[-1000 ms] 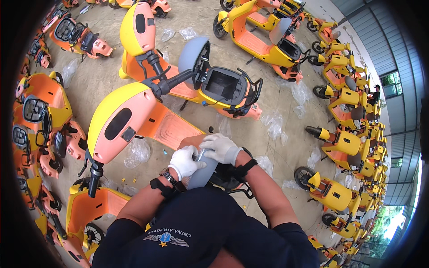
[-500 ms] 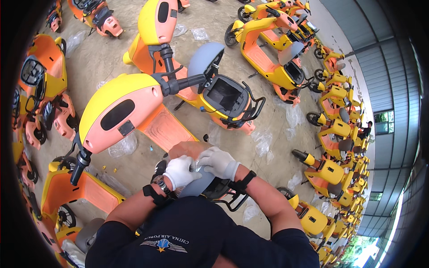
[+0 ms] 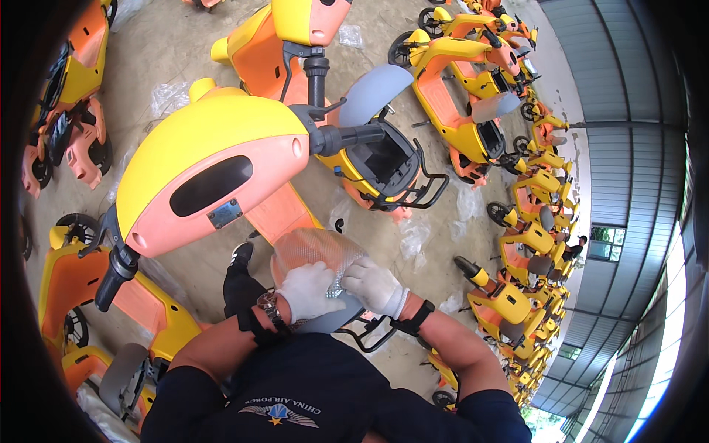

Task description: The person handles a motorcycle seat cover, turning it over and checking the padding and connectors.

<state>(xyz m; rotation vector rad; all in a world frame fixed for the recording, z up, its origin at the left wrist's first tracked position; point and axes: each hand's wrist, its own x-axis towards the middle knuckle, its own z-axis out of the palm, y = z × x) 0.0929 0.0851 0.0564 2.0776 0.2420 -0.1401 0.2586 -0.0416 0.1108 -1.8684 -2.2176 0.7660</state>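
Observation:
I stand over a yellow and pink scooter (image 3: 214, 170) with black handlebar grips. Both my hands wear white gloves and rest on its grey seat (image 3: 325, 319), which is covered in clear bubble wrap (image 3: 314, 247). My left hand (image 3: 309, 291) presses on the wrapped seat top with the fingers curled. Right beside it, my right hand (image 3: 375, 285) grips the wrap at the seat's right side. A watch and a black strap sit on my left wrist, a black strap on the right.
Another scooter (image 3: 369, 148) just ahead has its grey seat raised over an open compartment. Several more yellow and orange scooters (image 3: 517, 244) line the right side and stand at the left (image 3: 66, 111). Clear plastic scraps (image 3: 413, 236) lie on the concrete floor.
My view has moved closer and lower over the scooter. Both hands stay on the seat, and more of the bubble wrap now shows in front of them.

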